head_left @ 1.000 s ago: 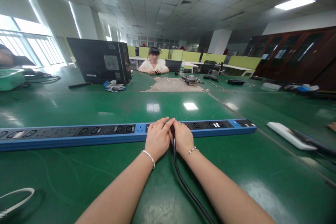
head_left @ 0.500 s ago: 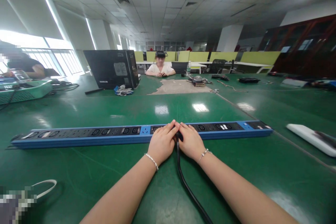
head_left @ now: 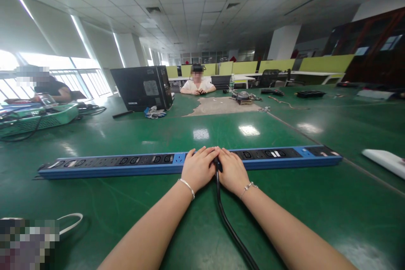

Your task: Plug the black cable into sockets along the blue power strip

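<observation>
Left hand [head_left: 200,168] and right hand [head_left: 233,171], closed round a plug [head_left: 218,165] at the power strip [head_left: 110,172], short of the desk's [head_left: 142,131] far edge.

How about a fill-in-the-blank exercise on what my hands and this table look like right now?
1. The long blue power strip lies on a glossy ____ flat table.
2. A thick black cable runs from between the bare left hand and the bare right hand toward the picture's ____ edge.
3. The pale green plastic basket stands at the picture's ____ side.
4. Crumpled blue-and-white gloves lie next to a boxy ____ computer case.

Missing words: green; bottom; left; black.
</observation>
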A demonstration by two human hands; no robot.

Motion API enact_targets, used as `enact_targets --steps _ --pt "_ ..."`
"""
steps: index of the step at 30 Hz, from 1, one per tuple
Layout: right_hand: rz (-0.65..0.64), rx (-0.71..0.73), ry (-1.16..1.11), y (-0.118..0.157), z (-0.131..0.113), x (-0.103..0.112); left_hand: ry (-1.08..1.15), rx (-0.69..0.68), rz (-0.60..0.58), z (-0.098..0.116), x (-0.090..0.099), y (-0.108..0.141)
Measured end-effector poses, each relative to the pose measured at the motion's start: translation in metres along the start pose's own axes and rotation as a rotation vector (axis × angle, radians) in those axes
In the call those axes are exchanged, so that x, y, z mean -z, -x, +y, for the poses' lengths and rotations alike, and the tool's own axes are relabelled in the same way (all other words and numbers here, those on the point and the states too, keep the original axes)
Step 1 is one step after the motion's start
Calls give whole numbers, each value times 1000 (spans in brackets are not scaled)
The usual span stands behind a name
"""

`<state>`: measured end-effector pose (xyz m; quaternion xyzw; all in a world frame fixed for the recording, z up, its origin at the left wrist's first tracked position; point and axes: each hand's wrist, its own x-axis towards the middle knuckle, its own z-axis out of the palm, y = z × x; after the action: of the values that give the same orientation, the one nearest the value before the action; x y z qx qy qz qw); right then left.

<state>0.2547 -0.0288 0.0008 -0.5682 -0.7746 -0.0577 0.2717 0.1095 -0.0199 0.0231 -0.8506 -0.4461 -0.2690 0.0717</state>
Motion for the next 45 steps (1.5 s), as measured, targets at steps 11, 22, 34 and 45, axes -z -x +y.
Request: enact_targets --steps 11,22,34,45 --pt "-2 -12 -15 0 -3 2 7 -54 -44 -5 -7 -8" --pt "13 9 2 1 -1 -2 49 60 -11 2 -12 -7" --pt "31 3 8 0 0 -4 115 58 144 2 -21 -8" --pt "22 34 73 2 1 -5 260 362 351 -70 39 5"
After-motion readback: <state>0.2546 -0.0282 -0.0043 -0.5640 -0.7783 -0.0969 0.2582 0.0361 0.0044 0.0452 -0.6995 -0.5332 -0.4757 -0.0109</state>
